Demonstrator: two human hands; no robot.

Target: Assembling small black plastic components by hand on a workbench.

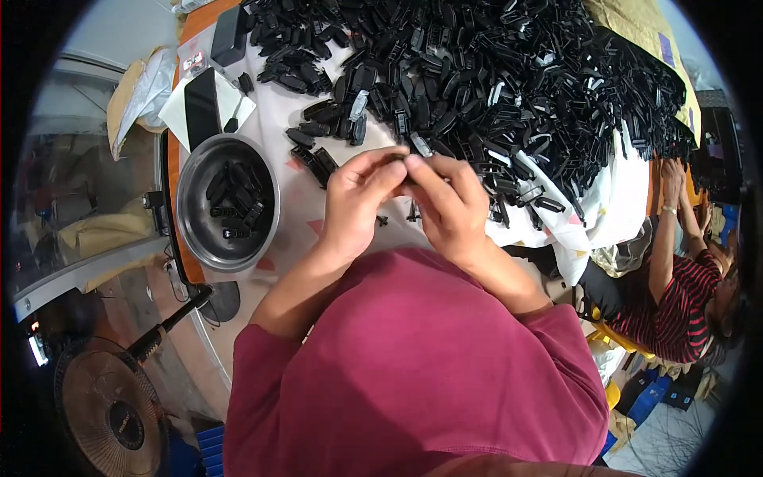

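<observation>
My left hand (352, 200) and my right hand (451, 200) meet in front of my chest, over the near edge of the table. Between thumbs and fingertips both pinch a small black plastic part (401, 157), which the fingers mostly hide. Just beyond my hands spreads a big heap of black plastic clips (477, 79), long and narrow, some with a shiny grey face. Several loose clips (318, 163) lie beside my left hand. To the left, a round metal bowl (185, 211) holds several similar black pieces (237, 195).
A black phone-like slab (201, 107) lies on white paper behind the bowl, near a dark box (229, 36). White sheeting (616, 207) hangs off the table at right. Another person (668, 294) sits there, arms at the table. A fan (115, 413) stands at lower left.
</observation>
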